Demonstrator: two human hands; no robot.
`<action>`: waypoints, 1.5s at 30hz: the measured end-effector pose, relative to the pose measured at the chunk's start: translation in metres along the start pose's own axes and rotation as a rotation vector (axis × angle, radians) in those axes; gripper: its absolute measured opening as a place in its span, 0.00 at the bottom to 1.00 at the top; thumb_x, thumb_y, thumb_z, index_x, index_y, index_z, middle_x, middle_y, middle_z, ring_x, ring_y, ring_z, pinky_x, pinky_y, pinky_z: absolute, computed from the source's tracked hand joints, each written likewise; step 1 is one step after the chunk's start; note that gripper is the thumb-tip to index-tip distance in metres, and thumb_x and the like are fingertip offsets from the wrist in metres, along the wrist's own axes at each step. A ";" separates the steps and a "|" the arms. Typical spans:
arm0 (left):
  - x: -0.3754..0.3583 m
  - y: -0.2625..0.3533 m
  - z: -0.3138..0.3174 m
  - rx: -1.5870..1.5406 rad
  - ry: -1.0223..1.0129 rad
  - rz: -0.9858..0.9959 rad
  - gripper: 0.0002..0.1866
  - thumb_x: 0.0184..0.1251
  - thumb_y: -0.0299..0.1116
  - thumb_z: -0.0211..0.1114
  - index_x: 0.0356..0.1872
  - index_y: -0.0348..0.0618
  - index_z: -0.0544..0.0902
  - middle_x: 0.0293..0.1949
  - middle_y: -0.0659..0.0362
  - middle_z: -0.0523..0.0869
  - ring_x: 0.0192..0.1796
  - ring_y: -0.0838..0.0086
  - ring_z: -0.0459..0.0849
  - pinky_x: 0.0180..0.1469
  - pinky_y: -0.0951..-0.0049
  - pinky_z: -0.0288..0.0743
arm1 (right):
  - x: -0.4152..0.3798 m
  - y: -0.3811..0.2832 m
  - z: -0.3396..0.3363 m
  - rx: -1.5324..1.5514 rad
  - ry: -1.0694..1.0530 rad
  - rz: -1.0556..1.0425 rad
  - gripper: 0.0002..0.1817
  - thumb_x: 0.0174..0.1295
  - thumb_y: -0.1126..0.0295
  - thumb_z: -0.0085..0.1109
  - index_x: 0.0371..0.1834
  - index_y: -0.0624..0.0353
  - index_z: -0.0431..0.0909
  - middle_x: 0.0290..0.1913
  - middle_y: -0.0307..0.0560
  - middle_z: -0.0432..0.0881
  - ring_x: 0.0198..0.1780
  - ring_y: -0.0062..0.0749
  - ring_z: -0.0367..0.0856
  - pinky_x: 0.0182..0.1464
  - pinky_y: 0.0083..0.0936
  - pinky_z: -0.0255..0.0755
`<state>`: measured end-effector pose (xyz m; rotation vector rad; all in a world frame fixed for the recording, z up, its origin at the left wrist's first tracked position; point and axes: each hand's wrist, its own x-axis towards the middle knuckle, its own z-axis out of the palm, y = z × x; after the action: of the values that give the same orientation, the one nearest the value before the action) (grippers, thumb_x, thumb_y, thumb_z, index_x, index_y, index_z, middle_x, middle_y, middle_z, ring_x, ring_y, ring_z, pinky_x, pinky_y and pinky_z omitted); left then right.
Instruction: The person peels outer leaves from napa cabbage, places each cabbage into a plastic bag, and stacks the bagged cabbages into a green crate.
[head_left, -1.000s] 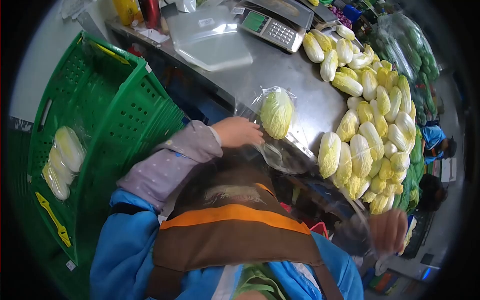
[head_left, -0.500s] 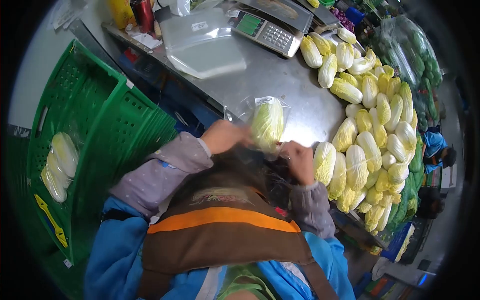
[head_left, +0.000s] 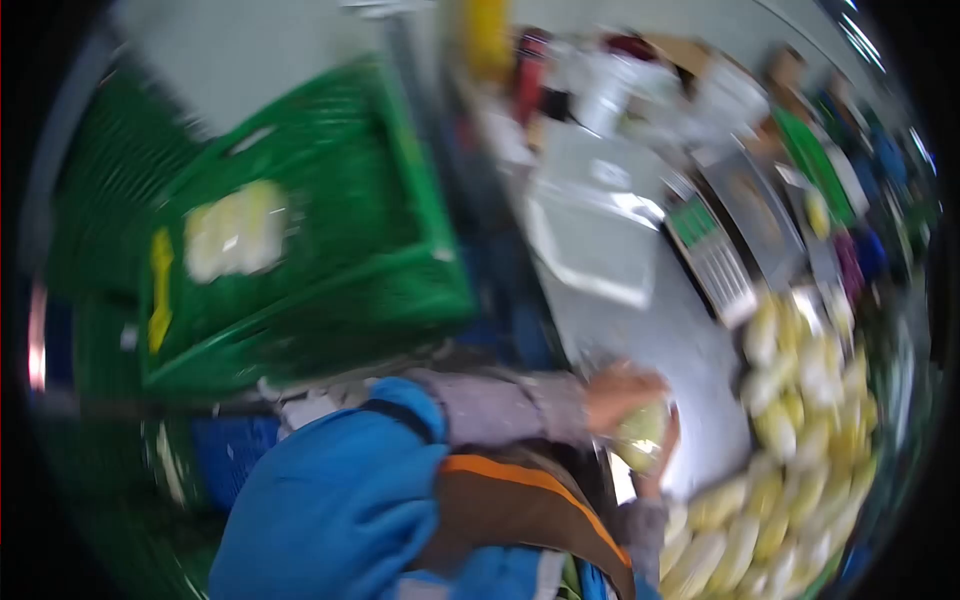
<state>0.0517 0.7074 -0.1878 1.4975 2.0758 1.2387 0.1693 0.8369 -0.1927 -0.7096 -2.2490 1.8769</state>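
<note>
My left hand [head_left: 622,395] is wrapped over the upper left side of a bagged cabbage [head_left: 641,436] at the near edge of the metal table. On the other side of it, my right hand [head_left: 664,458] presses against the cabbage. The clear bag shines around the pale green leaves. Both hands are blurred by motion. Beyond them lie flat clear plastic bags [head_left: 600,215] and a scale [head_left: 708,255] with a keypad. To the right is a large pile of yellow and white cabbages [head_left: 790,500].
A green crate [head_left: 330,190] on the left holds several bagged cabbages [head_left: 236,232] and a yellow strip [head_left: 160,290]. A red can [head_left: 530,75] and a yellow object [head_left: 487,40] stand at the table's far left end.
The view has swung left, bringing the crate nearer the middle. My hands now hold the bagged cabbage between them; before, they were at its bag's lower edge.
</note>
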 end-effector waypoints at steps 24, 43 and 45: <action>-0.322 -0.037 -0.406 -0.102 0.725 -0.829 0.22 0.53 0.38 0.69 0.49 0.41 0.77 0.40 0.56 0.83 0.39 0.71 0.82 0.42 0.68 0.76 | 0.030 -0.203 0.209 -0.089 -0.586 -0.134 0.11 0.56 0.81 0.57 0.44 0.68 0.75 0.36 0.48 0.82 0.32 0.22 0.79 0.34 0.18 0.72; -0.336 -0.108 -0.403 -0.173 0.970 -1.185 0.46 0.43 0.46 0.74 0.58 0.26 0.61 0.54 0.42 0.74 0.55 0.60 0.75 0.58 0.68 0.68 | 0.042 -0.192 0.254 -0.179 -0.397 -0.115 0.07 0.54 0.81 0.56 0.37 0.69 0.76 0.34 0.42 0.80 0.36 0.19 0.74 0.39 0.16 0.67; -0.342 -0.130 -0.401 0.084 1.075 -1.113 0.49 0.43 0.46 0.75 0.62 0.27 0.58 0.54 0.43 0.74 0.56 0.58 0.75 0.59 0.69 0.67 | 0.045 -0.190 0.252 -0.250 -0.430 -0.120 0.08 0.52 0.82 0.55 0.36 0.69 0.76 0.34 0.42 0.80 0.36 0.20 0.74 0.39 0.16 0.67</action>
<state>-0.1539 0.2074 -0.1340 -0.6282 2.8055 1.4862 -0.0191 0.6080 -0.0752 -0.1962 -2.7485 1.8508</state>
